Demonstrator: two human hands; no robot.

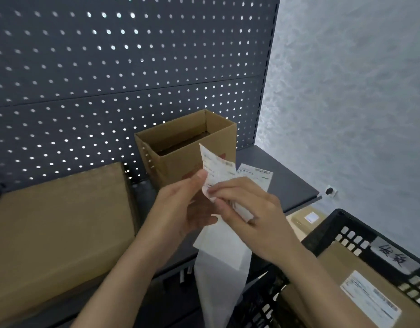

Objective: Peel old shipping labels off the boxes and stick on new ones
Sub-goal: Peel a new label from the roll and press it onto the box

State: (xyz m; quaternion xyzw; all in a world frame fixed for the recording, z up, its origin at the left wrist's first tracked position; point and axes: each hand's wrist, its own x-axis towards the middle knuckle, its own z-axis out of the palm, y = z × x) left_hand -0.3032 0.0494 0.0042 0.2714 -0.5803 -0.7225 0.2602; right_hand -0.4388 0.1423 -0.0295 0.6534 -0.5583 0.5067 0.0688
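Center frame: left hand (180, 207) and right hand (249, 216) both pinch a label (216, 171) curling off its white backing strip (220, 263), in front of the open box (187, 147) on the shelf (287, 178).

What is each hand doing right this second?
Left hand: closed, pinching the label at its lower edge.
Right hand: closed, pinching the same label's corner, with the white backing strip hanging below.

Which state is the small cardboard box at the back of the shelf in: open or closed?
Open. The small cardboard box stands upright with its top flaps raised, and its dark inside shows. Whether anything lies inside, I cannot tell.
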